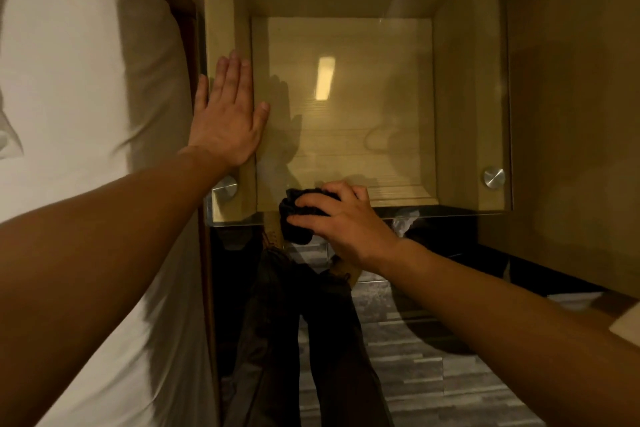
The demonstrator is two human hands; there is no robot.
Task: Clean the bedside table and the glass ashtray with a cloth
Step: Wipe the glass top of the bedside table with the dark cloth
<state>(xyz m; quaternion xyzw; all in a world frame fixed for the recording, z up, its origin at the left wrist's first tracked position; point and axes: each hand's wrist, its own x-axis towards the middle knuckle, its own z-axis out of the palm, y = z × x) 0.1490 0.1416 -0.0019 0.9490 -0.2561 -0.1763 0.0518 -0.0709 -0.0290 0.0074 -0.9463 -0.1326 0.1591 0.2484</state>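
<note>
The bedside table (pixel 467 87) has a clear glass top over a pale wooden box, fixed by round metal studs at its corners. My left hand (pixel 227 114) lies flat and open on the glass along the left side. At the near edge of the glass, my right hand (pixel 341 218) is closed on a bunched dark cloth (pixel 294 218), which presses on the glass rim. A ceiling light reflects in the middle of the glass. No glass ashtray is in view.
A bed with white bedding (pixel 76 114) runs along the left, close against the table. A brown wall (pixel 571 97) stands to the right. My dark-trousered legs (pixel 304 340) and grey patterned floor (pixel 433 374) are below.
</note>
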